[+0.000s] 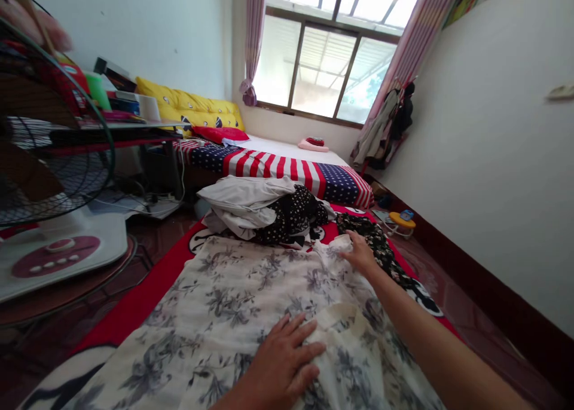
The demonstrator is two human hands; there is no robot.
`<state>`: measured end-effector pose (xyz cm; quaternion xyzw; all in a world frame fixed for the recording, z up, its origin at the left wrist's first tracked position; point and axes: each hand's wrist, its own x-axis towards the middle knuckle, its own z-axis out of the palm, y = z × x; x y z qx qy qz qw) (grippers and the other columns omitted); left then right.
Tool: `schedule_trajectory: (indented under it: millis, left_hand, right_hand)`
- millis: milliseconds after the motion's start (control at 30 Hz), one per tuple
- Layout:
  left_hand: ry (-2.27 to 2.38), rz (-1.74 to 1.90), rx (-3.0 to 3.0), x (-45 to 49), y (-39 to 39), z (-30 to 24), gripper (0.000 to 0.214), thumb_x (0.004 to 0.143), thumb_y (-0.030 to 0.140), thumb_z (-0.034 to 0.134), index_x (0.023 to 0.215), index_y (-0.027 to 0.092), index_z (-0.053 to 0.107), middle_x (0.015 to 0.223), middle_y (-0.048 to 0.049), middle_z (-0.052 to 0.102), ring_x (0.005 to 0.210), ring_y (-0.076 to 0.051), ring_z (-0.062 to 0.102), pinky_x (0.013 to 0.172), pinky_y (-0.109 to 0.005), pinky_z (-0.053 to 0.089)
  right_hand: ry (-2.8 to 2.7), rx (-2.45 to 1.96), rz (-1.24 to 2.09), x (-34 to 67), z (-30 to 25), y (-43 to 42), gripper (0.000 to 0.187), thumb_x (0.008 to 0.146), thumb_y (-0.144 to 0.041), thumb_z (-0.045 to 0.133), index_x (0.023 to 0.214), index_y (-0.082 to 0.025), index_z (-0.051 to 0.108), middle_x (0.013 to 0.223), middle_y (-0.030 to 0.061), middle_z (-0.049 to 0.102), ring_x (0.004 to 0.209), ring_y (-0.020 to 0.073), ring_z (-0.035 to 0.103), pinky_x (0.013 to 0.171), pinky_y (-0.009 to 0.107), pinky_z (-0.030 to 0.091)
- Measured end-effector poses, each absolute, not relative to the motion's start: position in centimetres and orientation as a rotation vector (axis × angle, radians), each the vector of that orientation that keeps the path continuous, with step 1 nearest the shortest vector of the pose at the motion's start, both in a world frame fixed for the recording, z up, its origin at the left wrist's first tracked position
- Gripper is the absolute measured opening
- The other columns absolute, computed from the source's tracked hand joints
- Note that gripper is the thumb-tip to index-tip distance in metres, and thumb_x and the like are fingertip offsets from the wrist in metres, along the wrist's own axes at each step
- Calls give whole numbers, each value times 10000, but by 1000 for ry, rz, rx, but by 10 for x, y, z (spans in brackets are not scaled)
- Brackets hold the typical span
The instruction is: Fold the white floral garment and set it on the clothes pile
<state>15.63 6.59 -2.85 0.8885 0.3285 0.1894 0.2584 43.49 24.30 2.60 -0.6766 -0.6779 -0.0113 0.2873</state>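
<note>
Closest to the camera, at 6 o'clock, the left hand (280, 362) lies flat and open on a white flowered dress (251, 302), fingers spread, pinning the cloth rather than gripping it. Up at 1 o'clock the right hand (361, 256) reaches out and seems to pinch the dress's far edge, probably to pull it smooth. It's spread on a red mat (147, 296), with a clothes pile (269, 210) at 12 and a fan (49, 159) at 9.

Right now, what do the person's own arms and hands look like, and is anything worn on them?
Both are bare: the left hand and the right hand wear no gloves, rings or watch. The right forearm shows no sleeve. The fingers are uncovered, with short nails.
</note>
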Motion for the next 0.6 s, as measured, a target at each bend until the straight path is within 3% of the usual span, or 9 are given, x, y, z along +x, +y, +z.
schedule_trajectory:
  millis: [67,133,200,267,333,433,600]
  left_hand:
    - [886,504,2385,155,68,-28,426,945,508,339,1340,415,469,1490,30,384,1394,-289,296,1134,-556,242]
    - [877,494,2375,154,69,-27,429,944,511,333,1329,400,487,1483,19,399,1391,-293,303,1131,-554,247]
    - [876,495,2362,153,69,-25,431,944,515,332,1321,389,499,1478,12,408,1390,-294,303,1131,-551,246]
    - [882,521,2337,152,68,-25,430,943,520,335,1320,392,497,1473,15,417,1392,-286,301,1136,-548,234]
    - [882,563,2307,150,67,-25,427,941,519,348,1326,395,486,1465,18,430,1393,-274,303,1140,-541,225]
    - [872,652,2260,148,64,-29,421,935,491,400,1324,364,495,1447,-3,455,1365,-256,356,1143,-512,234]
    - [963,917,2057,147,59,-34,367,916,358,476,1249,252,587,1339,-81,555,1228,-217,509,1061,-364,392]
  right_hand:
    - [-1785,-1890,70,437,15,273,834,503,-245,779,1283,-132,507,1221,158,582,1068,287,590,874,387,484]
    - [-1792,-1950,157,436,8,288,841,437,-234,811,1226,-104,549,1098,154,642,988,301,620,824,386,498]
    - [-1820,-1977,187,433,11,289,585,454,-231,802,1009,-121,652,890,112,686,865,301,644,765,377,501]
    - [-1843,-1968,170,430,20,277,258,561,-283,748,770,-161,659,727,71,668,775,283,643,719,357,492]
    - [-1813,-1856,140,426,34,249,195,690,-376,660,691,-185,623,657,45,637,703,248,625,662,324,480]
    - [-1690,-1574,25,421,48,183,283,771,-493,600,758,-211,602,670,26,612,654,221,586,615,311,470]
    - [-1886,-1347,16,431,17,61,113,812,-383,603,873,-291,630,1001,75,630,923,278,615,798,384,511]
